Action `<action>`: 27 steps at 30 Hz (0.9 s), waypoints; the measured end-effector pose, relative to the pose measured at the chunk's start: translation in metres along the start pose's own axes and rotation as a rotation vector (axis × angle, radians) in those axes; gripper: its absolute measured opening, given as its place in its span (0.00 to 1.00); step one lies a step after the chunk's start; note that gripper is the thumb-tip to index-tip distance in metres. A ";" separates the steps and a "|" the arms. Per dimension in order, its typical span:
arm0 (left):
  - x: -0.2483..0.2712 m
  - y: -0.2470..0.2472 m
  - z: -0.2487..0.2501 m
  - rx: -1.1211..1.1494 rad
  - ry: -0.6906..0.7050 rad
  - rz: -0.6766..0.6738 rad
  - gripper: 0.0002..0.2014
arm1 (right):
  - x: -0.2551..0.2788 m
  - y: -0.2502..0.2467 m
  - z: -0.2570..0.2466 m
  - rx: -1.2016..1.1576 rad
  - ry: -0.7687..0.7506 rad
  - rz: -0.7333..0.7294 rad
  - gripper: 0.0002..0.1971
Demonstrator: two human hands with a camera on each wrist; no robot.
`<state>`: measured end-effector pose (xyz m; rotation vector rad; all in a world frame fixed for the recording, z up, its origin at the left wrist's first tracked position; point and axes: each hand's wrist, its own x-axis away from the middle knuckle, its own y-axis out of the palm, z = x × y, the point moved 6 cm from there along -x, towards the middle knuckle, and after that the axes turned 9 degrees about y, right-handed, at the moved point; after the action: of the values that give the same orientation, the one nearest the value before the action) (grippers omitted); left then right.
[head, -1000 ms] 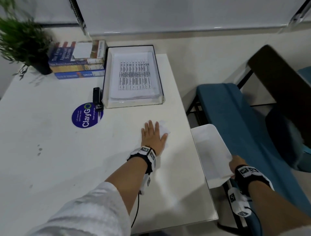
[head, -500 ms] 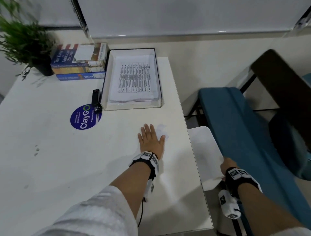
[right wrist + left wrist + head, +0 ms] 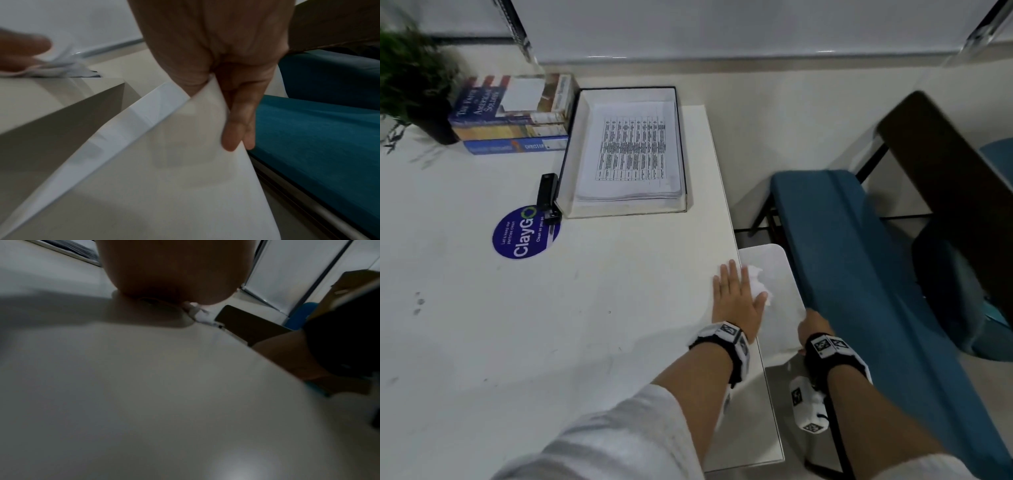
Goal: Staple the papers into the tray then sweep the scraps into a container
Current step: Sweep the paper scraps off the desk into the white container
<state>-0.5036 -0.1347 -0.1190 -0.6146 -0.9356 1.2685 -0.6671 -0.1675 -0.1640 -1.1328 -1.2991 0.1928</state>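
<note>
My left hand lies flat with straight fingers at the table's right edge, pressing white paper scraps that hang over the edge above a white container. In the right wrist view the scraps show at the table edge, beside the left hand's fingers. My right hand grips the container's near rim, held just below the tabletop beside the table. A tray with a stack of printed papers sits at the table's far side, and a black stapler lies at its left.
A stack of books and a potted plant stand at the far left. A round blue ClayGo sticker is on the tabletop. A teal bench and a dark chair back stand right of the table.
My left hand has slid the scraps rightward across the table to its edge. My right hand has brought the container closer under that edge.
</note>
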 end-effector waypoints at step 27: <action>0.225 -0.081 -0.243 -0.069 -0.824 0.273 0.34 | 0.014 0.018 0.016 0.030 -0.020 0.001 0.18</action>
<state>-0.2480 0.0905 -0.1212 -0.2568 -1.6108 1.7880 -0.6671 -0.1409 -0.1706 -1.1084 -1.3090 0.2238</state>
